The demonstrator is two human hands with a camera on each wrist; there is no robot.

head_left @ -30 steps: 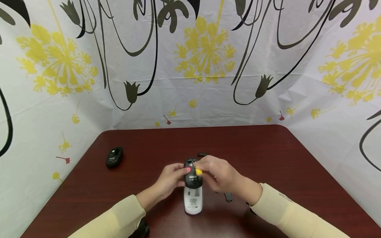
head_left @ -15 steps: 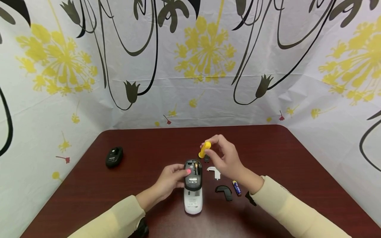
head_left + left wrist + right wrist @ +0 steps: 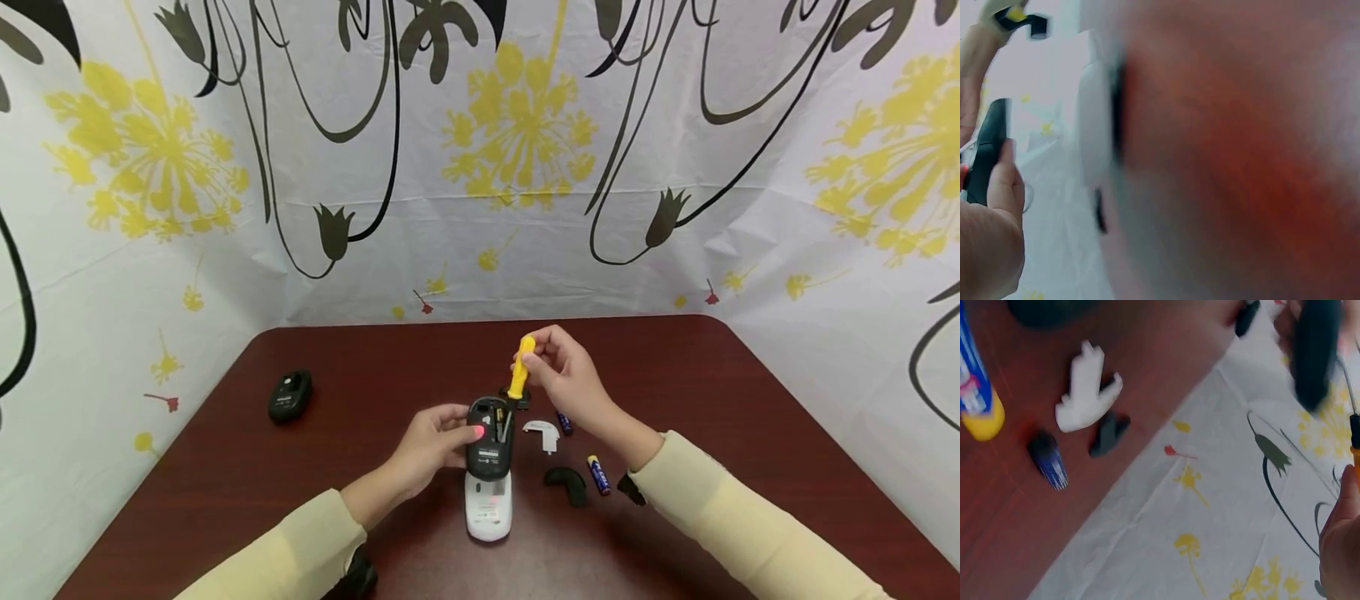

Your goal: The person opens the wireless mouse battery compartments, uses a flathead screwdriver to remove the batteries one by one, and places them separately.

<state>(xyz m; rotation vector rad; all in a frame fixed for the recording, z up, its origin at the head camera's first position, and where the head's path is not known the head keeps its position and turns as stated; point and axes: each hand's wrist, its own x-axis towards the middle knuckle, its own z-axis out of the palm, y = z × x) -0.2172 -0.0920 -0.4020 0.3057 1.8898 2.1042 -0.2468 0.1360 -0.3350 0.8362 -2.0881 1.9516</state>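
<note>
My left hand (image 3: 429,443) holds a black computer mouse (image 3: 490,462) underside up, its battery bay uncovered with a battery inside. The thumb lies across the mouse's underside. My right hand (image 3: 567,377) pinches a yellow-handled screwdriver (image 3: 522,368), tilted, with its metal shaft reaching down over the battery bay. Whether the tip touches the battery, I cannot tell. Just below the held mouse, a white mouse (image 3: 488,515) lies upside down on the table. The left wrist view shows the black mouse (image 3: 990,150) edge-on, and the right wrist view catches the screwdriver (image 3: 1355,428) at its border.
Right of the mice lie a white battery cover (image 3: 546,435), a black cover (image 3: 568,483), a blue battery (image 3: 598,475) and another battery (image 3: 565,423). A small dark piece sits behind the held mouse. Another black mouse (image 3: 289,396) stands at the far left of the table (image 3: 390,367).
My right hand first lifted the screwdriver away from the black mouse, uncovering the bay, then turned it so the shaft points down into the bay. My left hand has stayed nearly still.
</note>
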